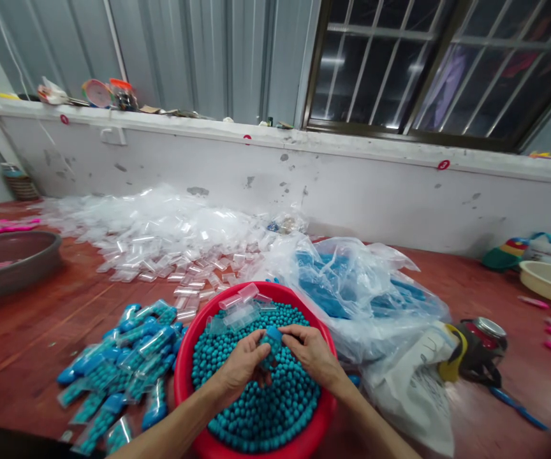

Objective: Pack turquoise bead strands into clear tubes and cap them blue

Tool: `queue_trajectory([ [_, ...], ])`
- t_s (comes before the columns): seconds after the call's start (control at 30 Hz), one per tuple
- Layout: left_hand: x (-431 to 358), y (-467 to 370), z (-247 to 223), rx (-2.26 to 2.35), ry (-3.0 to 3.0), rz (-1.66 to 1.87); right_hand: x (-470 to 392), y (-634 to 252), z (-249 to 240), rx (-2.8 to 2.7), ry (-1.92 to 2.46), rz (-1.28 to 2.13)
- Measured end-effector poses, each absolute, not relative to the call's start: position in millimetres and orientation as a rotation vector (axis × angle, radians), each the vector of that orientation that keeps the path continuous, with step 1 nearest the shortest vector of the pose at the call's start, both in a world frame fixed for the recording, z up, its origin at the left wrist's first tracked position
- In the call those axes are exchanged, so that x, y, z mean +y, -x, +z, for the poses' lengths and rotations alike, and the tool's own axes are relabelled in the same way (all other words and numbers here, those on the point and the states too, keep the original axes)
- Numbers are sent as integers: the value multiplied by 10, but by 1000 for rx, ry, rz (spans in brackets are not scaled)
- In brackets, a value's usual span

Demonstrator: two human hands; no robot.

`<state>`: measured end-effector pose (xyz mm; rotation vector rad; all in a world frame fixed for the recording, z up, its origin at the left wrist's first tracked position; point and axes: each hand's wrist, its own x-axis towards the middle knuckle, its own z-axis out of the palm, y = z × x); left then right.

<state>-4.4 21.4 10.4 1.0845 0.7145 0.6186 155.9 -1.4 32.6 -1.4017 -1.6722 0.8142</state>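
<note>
My left hand [243, 364] is closed around a small clear plastic case, mostly hidden by the fingers, with a blue cap [273, 334] at its top. The thumb and fingertips of my right hand [312, 352] pinch the cap's edge. Both hands are above a red basin [183, 357] full of round teal beads [275, 408]. Several empty clear cases [242, 312] lie on the beads at the basin's far side. Left of the basin is a pile of bead-filled cases with blue caps [132, 350].
A large heap of clear plastic cases [161, 217] spreads along the wall. Behind the basin to the right, a clear bag [352, 274] holds blue pieces. A white sack [412, 382], a strapped dark item with a round metal lid [488, 335] and a grey basin [22, 255] also stand on the red table.
</note>
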Motion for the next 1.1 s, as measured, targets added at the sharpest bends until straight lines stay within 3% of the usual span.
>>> queue_trajectory([
  [0.63, 44, 50, 190, 850, -1036, 695, -93, -1531, 345, -1809, 1312, 847],
  [0.93, 54, 125, 208, 816, -1141, 641, -72, -1621, 346, -1540, 1211, 1365],
  [1.1, -2, 135, 263, 869, -1269, 666, 16, -1642, 303, -1284, 1302, 1380],
])
